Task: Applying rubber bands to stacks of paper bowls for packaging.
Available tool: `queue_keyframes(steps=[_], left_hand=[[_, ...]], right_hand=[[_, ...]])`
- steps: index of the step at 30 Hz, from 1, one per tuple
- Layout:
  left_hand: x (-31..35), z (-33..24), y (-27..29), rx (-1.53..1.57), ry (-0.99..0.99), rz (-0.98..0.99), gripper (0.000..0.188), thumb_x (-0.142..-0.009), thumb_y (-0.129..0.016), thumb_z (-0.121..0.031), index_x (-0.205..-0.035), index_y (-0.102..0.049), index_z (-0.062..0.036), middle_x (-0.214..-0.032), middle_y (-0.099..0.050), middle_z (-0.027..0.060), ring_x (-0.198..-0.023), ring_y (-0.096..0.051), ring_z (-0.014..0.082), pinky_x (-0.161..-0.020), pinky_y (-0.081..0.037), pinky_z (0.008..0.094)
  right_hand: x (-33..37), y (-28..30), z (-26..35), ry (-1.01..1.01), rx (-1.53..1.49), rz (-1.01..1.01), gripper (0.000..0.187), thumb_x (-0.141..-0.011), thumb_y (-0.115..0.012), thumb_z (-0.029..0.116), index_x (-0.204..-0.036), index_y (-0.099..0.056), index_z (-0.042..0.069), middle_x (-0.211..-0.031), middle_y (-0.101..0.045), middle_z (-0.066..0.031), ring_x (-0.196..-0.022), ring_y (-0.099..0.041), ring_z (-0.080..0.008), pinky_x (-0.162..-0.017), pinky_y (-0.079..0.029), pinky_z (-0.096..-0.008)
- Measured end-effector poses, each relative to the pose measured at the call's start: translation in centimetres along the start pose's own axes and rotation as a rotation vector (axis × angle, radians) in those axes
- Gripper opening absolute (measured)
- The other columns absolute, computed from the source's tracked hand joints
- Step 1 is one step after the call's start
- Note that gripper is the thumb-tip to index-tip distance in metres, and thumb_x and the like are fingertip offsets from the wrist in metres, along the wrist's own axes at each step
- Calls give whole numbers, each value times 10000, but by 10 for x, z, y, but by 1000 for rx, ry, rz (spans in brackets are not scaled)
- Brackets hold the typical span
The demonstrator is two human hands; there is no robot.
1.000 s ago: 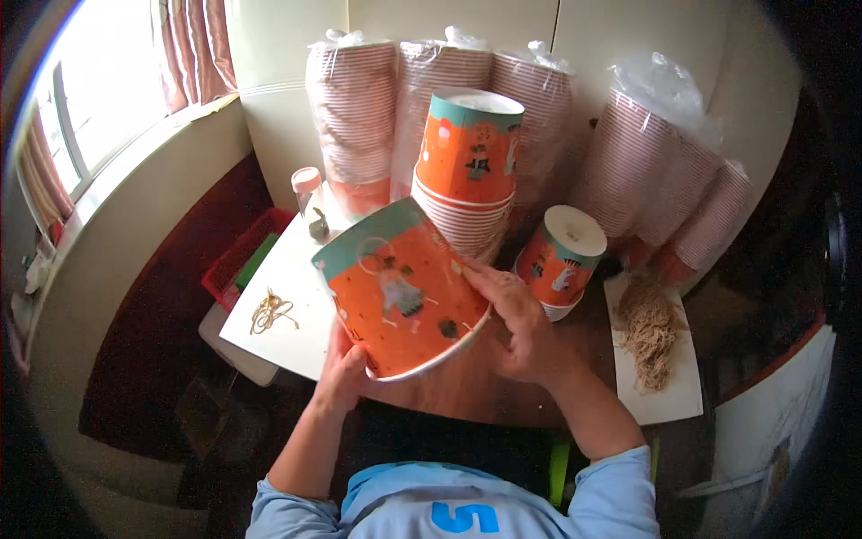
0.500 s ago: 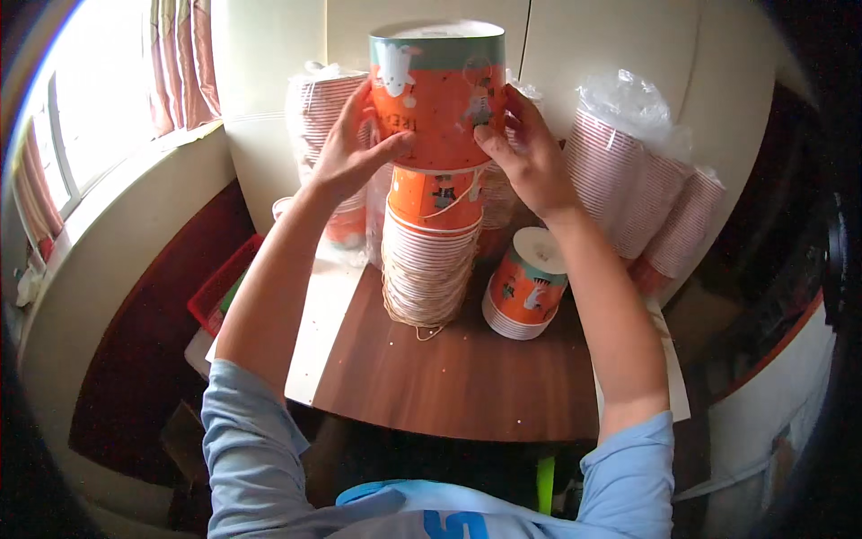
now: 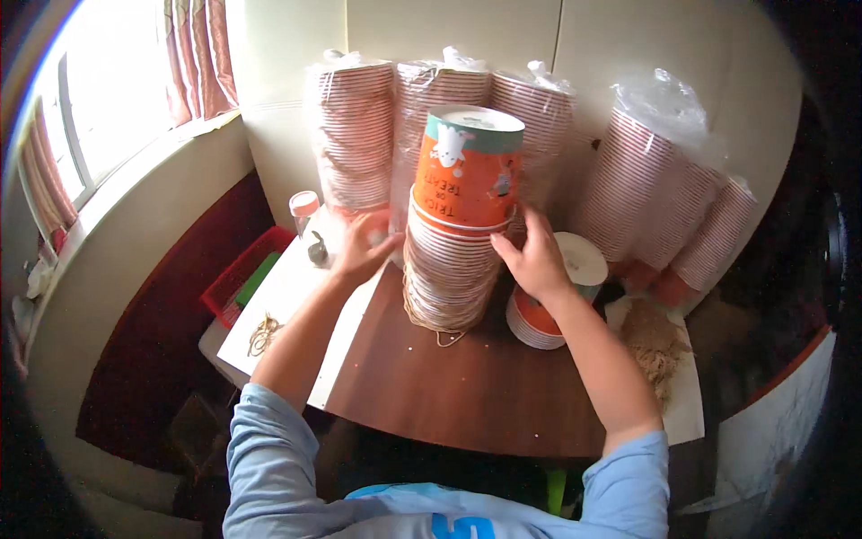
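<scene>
my left hand (image 3: 364, 253) and right hand (image 3: 540, 262) spread beside the tall bucket stack (image 3: 453, 269)

from my head i look down at the tall bucket stack, which stands on the tabletop (image 3: 467, 395), a little toward one o'clock from the middle of my view. taking that stack as the clock's centre, my left hand is between eight and nine o'clock, blurred, thumb apart from the fingers, just beside the rims and holding nothing that i can see. my right hand is near four o'clock, just as loosely spread, its thumb in front of the rims; i cannot tell whether it touches them.

the top bucket (image 3: 469, 178) is upside down, orange with a green band and a white ghost figure. thin cords (image 3: 442, 322) hang round the rims below it, down to the stack's foot.

between four and five o'clock, partly behind my right arm, is a short bucket stack (image 3: 539, 316), also bottom up. plastic-wrapped stacks (image 3: 357, 135) stand behind from ten round to one, with a second wrapped group (image 3: 628, 180) toward half past two. a pile of cord (image 3: 663, 357) lies at four, a small cord bundle (image 3: 262, 336) at eight, and a pink-lidded bottle (image 3: 303, 207) stands at nine.
</scene>
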State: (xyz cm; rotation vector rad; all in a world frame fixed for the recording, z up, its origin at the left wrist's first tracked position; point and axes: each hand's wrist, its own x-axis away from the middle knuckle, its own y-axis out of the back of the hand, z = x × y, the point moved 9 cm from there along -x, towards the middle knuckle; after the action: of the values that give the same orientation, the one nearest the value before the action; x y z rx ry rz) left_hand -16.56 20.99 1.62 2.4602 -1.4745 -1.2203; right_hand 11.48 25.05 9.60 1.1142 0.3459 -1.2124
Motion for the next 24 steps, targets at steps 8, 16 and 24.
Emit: queue_keyframes(steps=[8, 16, 24], left_hand=[[51, 178, 145, -301, 500, -599, 1032, -578, -843, -302, -1374, -273, 21, -1326, -397, 232, -1227, -413, 323, -1022, -357, 377], [10, 255, 125, -96, 417, -399, 808, -541, -850, -252, -1194, -434, -19, -1073, -566, 132, -979, -569, 260, -865, -455, 355], [57, 88, 104, -209, 270, -259, 580, -592, -828, -275, -1015, -540, -2, -881, -615, 117, -802, -612, 219, -729, -495, 341]], right_hand=[[71, 37, 42, 21, 24, 280, 301, -781, -675, 148, -1035, -599, 6, -1130, -556, -177, -1040, -560, -325, -900, -445, -380], [91, 39, 65, -26, -49, 424, 267, -779, -682, 122, -1016, -619, 17, -1099, -581, -168, -1015, -587, -305, -871, -476, -357], [75, -12, 73, -45, -242, 529, 240, -788, -685, 75, -1009, -619, 8, -1002, -596, -133, -762, -614, -165, -672, -522, -270]])
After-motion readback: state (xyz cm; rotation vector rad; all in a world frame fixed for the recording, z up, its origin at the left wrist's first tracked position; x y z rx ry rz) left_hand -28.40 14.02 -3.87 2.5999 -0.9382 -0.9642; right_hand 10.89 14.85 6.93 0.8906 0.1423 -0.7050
